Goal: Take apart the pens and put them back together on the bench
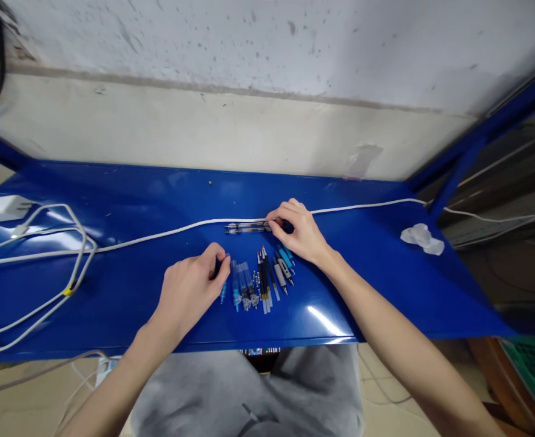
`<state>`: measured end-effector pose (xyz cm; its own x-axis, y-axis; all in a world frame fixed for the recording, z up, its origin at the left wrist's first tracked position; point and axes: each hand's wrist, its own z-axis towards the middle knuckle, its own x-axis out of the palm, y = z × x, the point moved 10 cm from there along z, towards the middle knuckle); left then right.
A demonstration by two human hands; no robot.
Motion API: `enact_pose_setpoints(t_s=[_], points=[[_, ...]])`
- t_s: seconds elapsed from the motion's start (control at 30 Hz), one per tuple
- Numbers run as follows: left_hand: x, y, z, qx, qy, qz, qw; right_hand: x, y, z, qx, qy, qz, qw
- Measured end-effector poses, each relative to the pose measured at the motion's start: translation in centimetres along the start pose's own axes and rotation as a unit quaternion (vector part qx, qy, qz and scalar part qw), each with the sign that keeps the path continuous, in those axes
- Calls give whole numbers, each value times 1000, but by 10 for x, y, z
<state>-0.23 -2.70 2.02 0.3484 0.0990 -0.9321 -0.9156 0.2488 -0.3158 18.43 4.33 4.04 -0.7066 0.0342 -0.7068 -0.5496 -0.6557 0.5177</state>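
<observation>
My left hand (195, 282) is closed in a pinch at the upper end of a clear blue pen barrel (223, 294) lying on the blue shelf. More clear pen barrels (244, 284) lie just right of it. My right hand (297, 230) reaches farther back, thumb and fingers closed on the right end of a pen (247, 229). Another pen lies alongside, next to the white cable. Between the hands are several dark ink refills (266, 276), small springs (256, 282), grey pen grips (282, 271) and blue pen grips (286, 258).
A white cable (171, 232) runs across the blue shelf (158, 194), coiling at the left by a white adapter (3, 208). Crumpled white tissue (422, 238) lies at the right. Behind stands a stained wall (231, 121); blue frame posts (458, 170) rise at the sides.
</observation>
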Motion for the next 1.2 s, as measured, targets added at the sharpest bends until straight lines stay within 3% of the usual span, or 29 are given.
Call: enact_pose_setpoints(t_s=[0.1, 0.23, 0.47, 0.53, 0.63, 0.7, 0.77, 0.87, 1.03, 1.2], points=[[9, 8, -2, -45, 28, 56, 997, 7, 13, 1, -22, 73, 22, 997], [9, 13, 1, -90, 72, 132, 985, 14, 10, 0, 21, 153, 26, 988], [2, 16, 15, -78, 79, 157, 981, 32, 6, -6, 15, 232, 29, 972], [-5, 16, 27, -79, 40, 129, 988, 32, 10, -7, 3, 241, 31, 970], [-25, 5, 58, -54, -93, 8, 994, 29, 21, -13, -6, 270, 33, 962], [-36, -2, 78, -21, -197, -83, 977, 25, 29, -18, -4, 284, 30, 958], [-36, -12, 94, 40, -259, -133, 956, 21, 34, -23, 7, 292, 17, 956], [-24, -19, 103, 108, -294, -141, 939, 24, 37, -33, 34, 325, -2, 945], [-25, -16, 86, 140, -355, -138, 914, 35, 41, -46, 66, 383, -30, 921], [-22, -22, 83, 151, -345, -159, 913, 35, 45, -47, 89, 397, -50, 912]])
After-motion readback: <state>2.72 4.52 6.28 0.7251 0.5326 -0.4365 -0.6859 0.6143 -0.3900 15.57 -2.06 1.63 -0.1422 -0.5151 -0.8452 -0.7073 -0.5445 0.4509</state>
